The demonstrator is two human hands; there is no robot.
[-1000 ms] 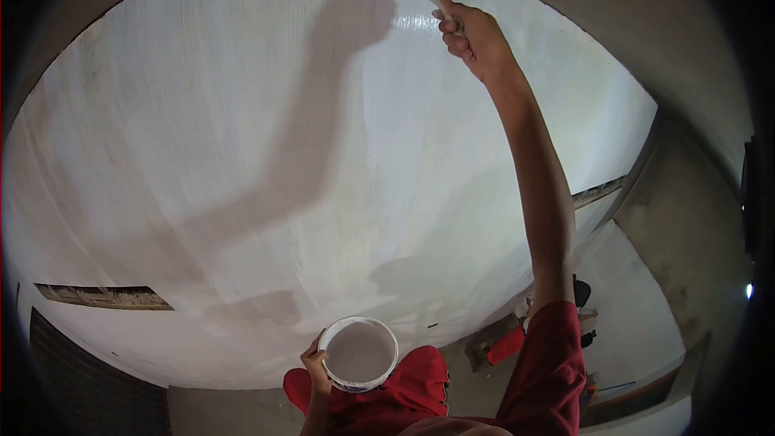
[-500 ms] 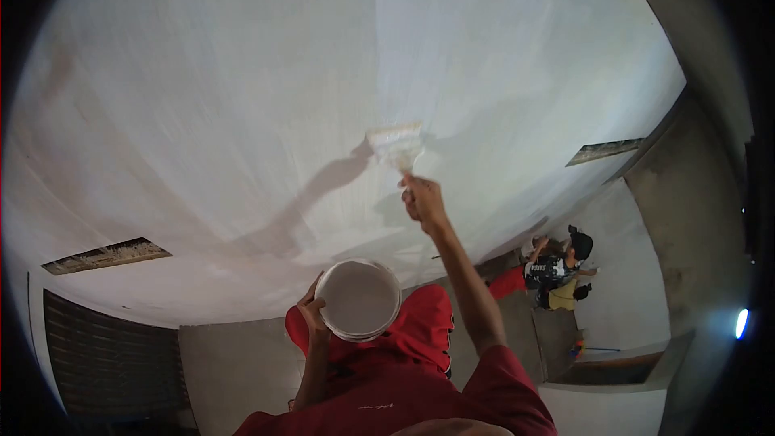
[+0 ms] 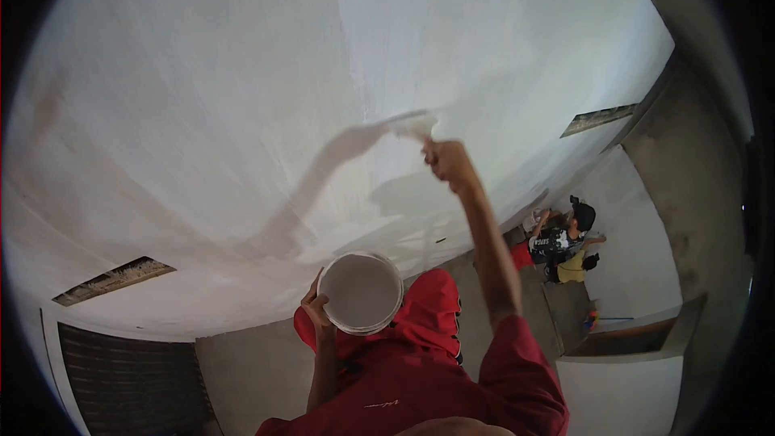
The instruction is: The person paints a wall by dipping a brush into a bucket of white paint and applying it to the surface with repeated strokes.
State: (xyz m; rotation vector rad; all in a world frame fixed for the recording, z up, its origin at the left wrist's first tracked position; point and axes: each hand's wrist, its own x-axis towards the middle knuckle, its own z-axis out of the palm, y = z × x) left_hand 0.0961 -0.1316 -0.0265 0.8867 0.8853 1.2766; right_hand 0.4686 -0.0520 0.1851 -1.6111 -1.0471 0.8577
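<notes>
My right hand [image 3: 449,165] is closed around the handle of a wide paintbrush [image 3: 415,124], blurred by motion, with its bristles at the pale wall [image 3: 266,73]. Whether the bristles press on the wall is hard to tell. A shadow of the arm and brush falls on the wall to the left. Against my lap, my left hand [image 3: 316,303] grips a white bucket [image 3: 361,329] by its left side, thumb over the rim. Inside the bucket is pale paint [image 3: 360,291]. A whiter, freshly coated strip runs up the wall above the brush.
Two people [image 3: 563,244] work by another wall at the right. A recessed slot [image 3: 115,280] is in the wall at lower left, a second slot [image 3: 599,119] at right. A dark slatted door or shutter [image 3: 137,379] stands at lower left. Grey floor [image 3: 250,371] lies below.
My right hand has moved up and to the right with the paintbrush, whose head has turned and blurred. The view has shifted slightly. The bucket stays in my left hand.
</notes>
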